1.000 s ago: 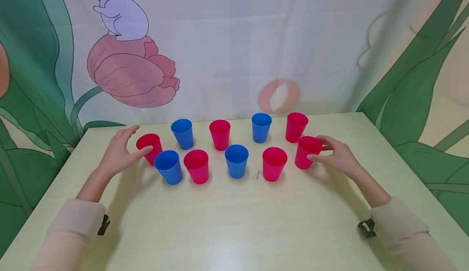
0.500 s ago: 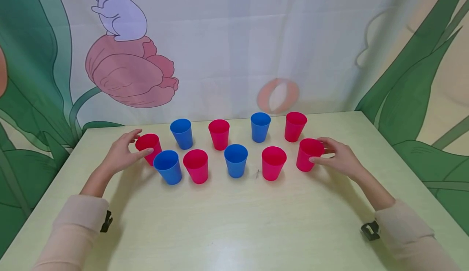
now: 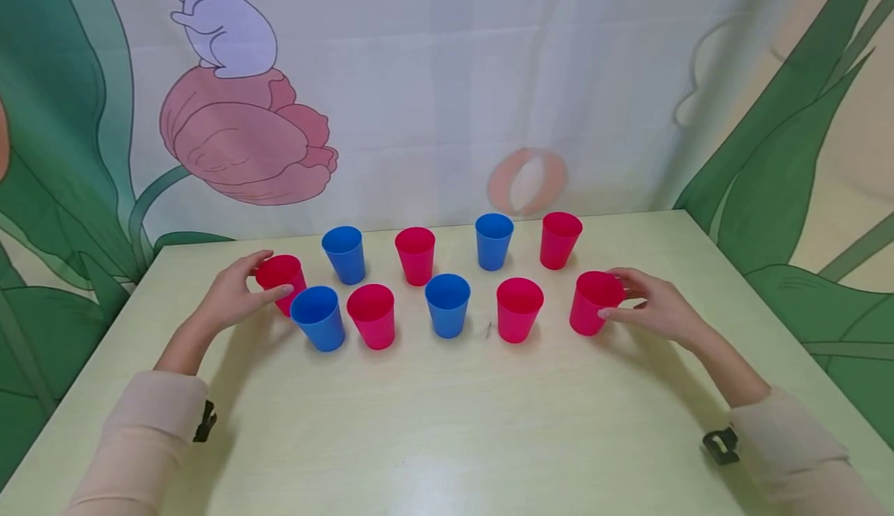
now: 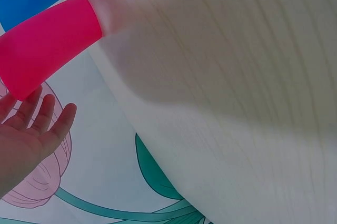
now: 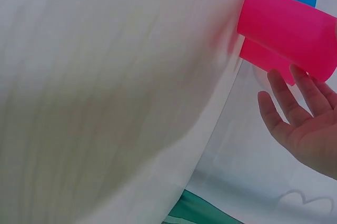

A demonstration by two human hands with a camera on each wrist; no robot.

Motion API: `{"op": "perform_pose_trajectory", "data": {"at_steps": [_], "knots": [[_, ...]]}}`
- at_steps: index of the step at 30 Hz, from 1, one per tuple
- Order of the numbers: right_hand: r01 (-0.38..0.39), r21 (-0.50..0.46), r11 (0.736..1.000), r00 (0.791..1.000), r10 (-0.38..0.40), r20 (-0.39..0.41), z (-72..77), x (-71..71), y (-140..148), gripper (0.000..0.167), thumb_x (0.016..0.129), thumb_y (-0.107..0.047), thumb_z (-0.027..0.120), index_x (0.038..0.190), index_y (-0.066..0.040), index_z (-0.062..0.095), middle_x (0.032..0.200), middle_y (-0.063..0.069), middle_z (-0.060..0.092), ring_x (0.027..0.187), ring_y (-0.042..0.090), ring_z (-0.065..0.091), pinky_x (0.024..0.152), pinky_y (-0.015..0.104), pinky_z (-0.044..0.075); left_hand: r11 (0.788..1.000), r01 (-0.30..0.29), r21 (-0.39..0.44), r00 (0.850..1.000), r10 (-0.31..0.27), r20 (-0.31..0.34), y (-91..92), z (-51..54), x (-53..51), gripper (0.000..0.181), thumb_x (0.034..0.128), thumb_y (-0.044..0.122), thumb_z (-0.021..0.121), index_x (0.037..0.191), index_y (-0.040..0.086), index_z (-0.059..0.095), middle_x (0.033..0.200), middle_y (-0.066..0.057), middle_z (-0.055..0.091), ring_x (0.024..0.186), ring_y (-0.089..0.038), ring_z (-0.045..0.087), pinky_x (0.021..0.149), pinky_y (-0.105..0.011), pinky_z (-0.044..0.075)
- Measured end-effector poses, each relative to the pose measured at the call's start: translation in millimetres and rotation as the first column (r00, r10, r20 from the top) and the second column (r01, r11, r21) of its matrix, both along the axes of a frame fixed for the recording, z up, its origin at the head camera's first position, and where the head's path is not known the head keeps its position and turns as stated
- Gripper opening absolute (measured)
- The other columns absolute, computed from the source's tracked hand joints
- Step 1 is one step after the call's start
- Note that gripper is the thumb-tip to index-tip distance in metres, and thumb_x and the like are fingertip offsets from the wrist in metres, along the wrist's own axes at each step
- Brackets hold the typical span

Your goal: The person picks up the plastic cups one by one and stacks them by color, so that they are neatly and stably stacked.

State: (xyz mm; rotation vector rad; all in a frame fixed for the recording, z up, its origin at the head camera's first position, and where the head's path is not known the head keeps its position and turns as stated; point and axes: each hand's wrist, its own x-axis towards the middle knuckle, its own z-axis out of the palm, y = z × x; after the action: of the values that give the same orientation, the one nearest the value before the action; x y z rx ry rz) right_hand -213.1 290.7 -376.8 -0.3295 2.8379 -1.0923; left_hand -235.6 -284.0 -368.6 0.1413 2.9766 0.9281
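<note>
I set my clock on the front row's middle blue cup [image 3: 448, 308], with the wearer at six. Nearest, at seven and five, lie the pale left sleeve [image 3: 143, 431] and right sleeve [image 3: 796, 438], both cut off at the head view's lower edge. At nine, the left hand [image 3: 230, 291] has thumb and fingers bent round the left red cup [image 3: 282, 270]; at three, the right hand [image 3: 660, 306] pinches the right red cup [image 3: 592, 300]. Both take the outer side, probably because neighbouring cups stand inward. I can't judge the squeeze: neither wrist view shows the thumb properly. Nor can I tell whether the right red cup's base rests on the table [image 3: 447, 423], or whether the left blue cup [image 3: 320, 322] touches the red one behind it. Beyond, from ten to two, a back row alternates blue cup [image 3: 344, 257], red cup [image 3: 416, 258], blue, red, mouths up, perhaps for easy grasping. At twelve hangs a printed cloth [image 3: 398, 128], its painted animal [image 3: 233, 31] cropped on top.
</note>
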Motion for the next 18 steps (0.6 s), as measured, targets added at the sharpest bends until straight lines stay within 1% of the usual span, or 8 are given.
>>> {"op": "perform_pose_trajectory", "data": {"at_steps": [4,12,15,18], "knots": [[-0.04,-0.01,0.999,0.999,0.04,0.003,0.1,2.1,4.3,0.071,0.076,-0.03,0.074,0.131,-0.002,0.04,0.121,0.019,0.05,0.106,0.037,0.051,0.079,0.044,0.049,1.0,-0.004,0.0,1.0,0.004,0.002,1.1,0.5,-0.2,0.083,0.0805,0.029,0.068,0.14,-0.003,0.022,0.134,-0.029,0.032,0.118,-0.047,0.033,0.086,-0.053,0.043],[-0.127,-0.07,0.989,0.991,0.129,0.028,-0.8,3.0,11.5,0.069,0.075,-0.024,0.075,0.131,-0.002,0.041,0.12,0.016,0.052,0.105,0.032,0.052,0.076,0.03,0.049,1.0,-0.021,-0.005,1.0,0.021,0.015,1.9,1.9,-0.2,0.082,0.0805,0.028,0.068,0.139,-0.006,0.023,0.134,-0.03,0.032,0.118,-0.048,0.033,0.085,-0.052,0.045],[-0.144,-0.101,0.984,0.987,0.15,0.055,-2.3,2.0,13.8,0.069,0.075,-0.023,0.075,0.132,-0.004,0.04,0.121,0.015,0.051,0.107,0.031,0.05,0.077,0.031,0.049,1.0,-0.026,-0.006,1.0,0.026,0.014,1.4,1.7,-0.1,0.081,0.0805,0.028,0.068,0.139,-0.006,0.023,0.133,-0.03,0.032,0.118,-0.048,0.033,0.084,-0.052,0.045],[-0.148,-0.141,0.979,0.983,0.162,0.091,-4.3,1.0,16.5,0.071,0.076,-0.02,0.074,0.135,-0.005,0.037,0.126,0.016,0.047,0.111,0.034,0.048,0.079,0.034,0.049,1.0,-0.028,-0.001,1.0,0.028,0.008,1.1,1.8,0.5,0.081,0.0805,0.027,0.068,0.139,-0.006,0.023,0.134,-0.03,0.032,0.118,-0.048,0.032,0.085,-0.052,0.044]]}}
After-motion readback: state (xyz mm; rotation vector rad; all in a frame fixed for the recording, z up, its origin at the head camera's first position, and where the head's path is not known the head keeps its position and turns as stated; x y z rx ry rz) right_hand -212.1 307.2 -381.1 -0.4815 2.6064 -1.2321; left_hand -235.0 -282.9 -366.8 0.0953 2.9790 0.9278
